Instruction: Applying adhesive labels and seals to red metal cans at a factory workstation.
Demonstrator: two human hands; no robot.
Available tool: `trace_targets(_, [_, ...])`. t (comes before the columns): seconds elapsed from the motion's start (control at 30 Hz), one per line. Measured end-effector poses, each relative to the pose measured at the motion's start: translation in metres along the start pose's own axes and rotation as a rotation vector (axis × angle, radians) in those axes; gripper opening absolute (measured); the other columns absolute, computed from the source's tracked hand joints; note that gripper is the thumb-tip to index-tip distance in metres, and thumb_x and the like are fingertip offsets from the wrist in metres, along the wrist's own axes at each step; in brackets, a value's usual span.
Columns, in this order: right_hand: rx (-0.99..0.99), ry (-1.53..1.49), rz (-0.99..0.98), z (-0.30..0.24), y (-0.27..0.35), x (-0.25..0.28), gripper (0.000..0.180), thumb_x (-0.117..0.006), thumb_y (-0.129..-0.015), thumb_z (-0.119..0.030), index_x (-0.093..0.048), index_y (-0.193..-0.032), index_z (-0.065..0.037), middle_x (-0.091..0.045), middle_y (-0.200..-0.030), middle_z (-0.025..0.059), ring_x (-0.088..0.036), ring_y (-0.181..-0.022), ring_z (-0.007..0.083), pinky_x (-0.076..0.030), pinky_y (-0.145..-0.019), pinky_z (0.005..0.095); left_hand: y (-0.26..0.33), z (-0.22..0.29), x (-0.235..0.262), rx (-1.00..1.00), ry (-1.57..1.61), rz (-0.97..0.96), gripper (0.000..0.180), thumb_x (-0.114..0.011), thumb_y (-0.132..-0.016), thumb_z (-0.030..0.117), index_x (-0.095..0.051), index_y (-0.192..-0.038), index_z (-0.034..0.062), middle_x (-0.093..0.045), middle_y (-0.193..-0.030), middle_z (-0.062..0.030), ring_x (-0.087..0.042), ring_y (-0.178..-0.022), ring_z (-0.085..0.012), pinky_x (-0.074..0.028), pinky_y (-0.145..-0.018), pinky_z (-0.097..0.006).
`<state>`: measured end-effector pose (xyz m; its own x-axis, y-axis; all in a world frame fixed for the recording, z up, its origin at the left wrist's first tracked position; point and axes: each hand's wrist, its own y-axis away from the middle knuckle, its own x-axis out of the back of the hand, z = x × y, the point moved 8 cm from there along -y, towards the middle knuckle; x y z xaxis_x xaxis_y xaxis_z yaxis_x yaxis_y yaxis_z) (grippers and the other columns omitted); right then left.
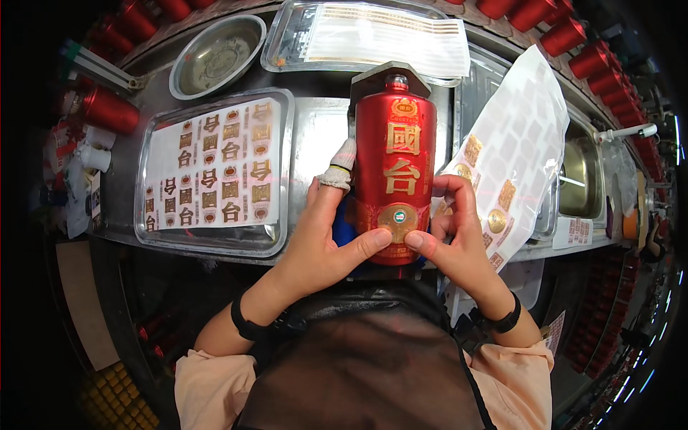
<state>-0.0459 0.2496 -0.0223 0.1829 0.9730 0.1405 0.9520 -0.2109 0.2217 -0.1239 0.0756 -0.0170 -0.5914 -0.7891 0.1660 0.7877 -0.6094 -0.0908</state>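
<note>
A glossy red bottle [373, 136] with gold decals lies on its back in a dark holder [383, 72], its neck pointing away from me. My left hand [322, 229] wraps the bottle's left side, with a white cloth cover on one finger. My right hand [462, 236] grips its right side, fingers curled behind the edge. Both thumbs press on the round gold emblem [394, 217] near the base, one from each side. Something blue [344, 226] shows partly beneath my left hand.
On the left, a clear tray [287, 165] holds a sheet of gold decals [215, 165]. Behind stand a round metal bowl [254, 36] and another tray [276, 54] with sheets. A partly used decal sheet [530, 115] lies right, before a sink [573, 190]. Red bottles [562, 37] line the far edge.
</note>
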Motion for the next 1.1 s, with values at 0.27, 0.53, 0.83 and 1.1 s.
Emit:
trace_targets(0.27, [0.037,-0.214,-0.014,0.003,-0.005,-0.003,0.069,-0.083,-0.084,-0.021,-0.038,-0.133,-0.005,-0.054,-0.107,0.0034,-0.043,-0.057,-0.0013,-0.034,-0.050,0.0164,0.000,0.001,0.001,-0.005,0.159,-0.003,0.091,-0.075,-0.090,0.024,-0.021,-0.157,-0.0056,-0.033,-0.157,-0.0222,-0.032,-0.147,-0.0306,-0.025,-0.121,-0.041])
trace_targets(0.53, [0.020,-0.113,-0.005,0.000,-0.006,-0.005,0.059,-0.078,-0.088,-0.017,-0.038,-0.130,-0.005,-0.054,-0.114,0.0047,-0.040,-0.058,-0.0037,-0.031,-0.049,0.0153,-0.001,-0.004,-0.002,0.031,0.175,-0.024,0.086,-0.068,-0.097,0.019,-0.013,-0.159,-0.0050,-0.026,-0.163,-0.0194,-0.028,-0.151,-0.0262,-0.021,-0.123,-0.040])
trace_targets(0.83, [-0.021,-0.109,0.026,0.000,-0.005,-0.007,0.058,-0.078,-0.088,-0.019,-0.039,-0.129,-0.005,-0.052,-0.084,-0.0031,-0.035,-0.053,-0.0034,-0.026,-0.047,0.0156,0.000,-0.005,-0.001,0.035,0.276,0.054,0.077,-0.067,-0.098,0.019,-0.023,-0.156,-0.0072,-0.034,-0.158,-0.0205,-0.032,-0.148,-0.0266,-0.024,-0.121,-0.038])
trace_targets(1.1, [0.010,-0.049,-0.004,-0.001,-0.004,-0.004,0.069,-0.084,-0.081,-0.019,-0.038,-0.131,-0.005,-0.053,-0.093,0.0002,-0.036,-0.053,-0.0023,-0.026,-0.046,0.0171,0.003,-0.007,0.001,-0.029,0.169,-0.018,0.088,-0.075,-0.092,0.023,-0.022,-0.156,-0.0064,-0.031,-0.158,-0.0213,-0.032,-0.148,-0.0288,-0.024,-0.121,-0.040])
